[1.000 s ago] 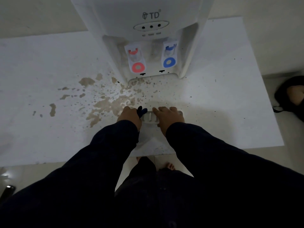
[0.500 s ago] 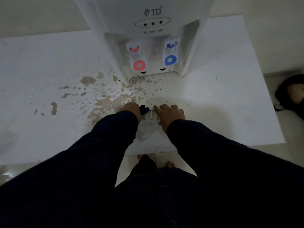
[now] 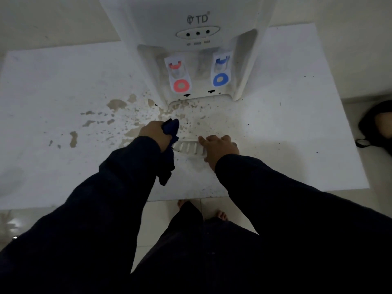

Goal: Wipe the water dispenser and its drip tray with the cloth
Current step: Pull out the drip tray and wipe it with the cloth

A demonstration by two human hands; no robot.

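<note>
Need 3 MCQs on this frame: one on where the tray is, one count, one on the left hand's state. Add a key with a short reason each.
1. Where is the tray?
A. On the floor
B. In a sink
C. On the table, in front of the dispenser

2. How many dark dots does the dispenser's front show?
A. One
B. Three
C. Five

3. The left hand is:
A. gripping the cloth
B. lying flat on the table
C. pressing the red tap

Key:
1 C: the tray lies on the stained table, out of the dispenser, with the right hand holding its end.
2 B: three dots sit in a row in the oval.
3 A: its fingers curl round the dark blue cloth, and one end of the cloth hangs down.
</note>
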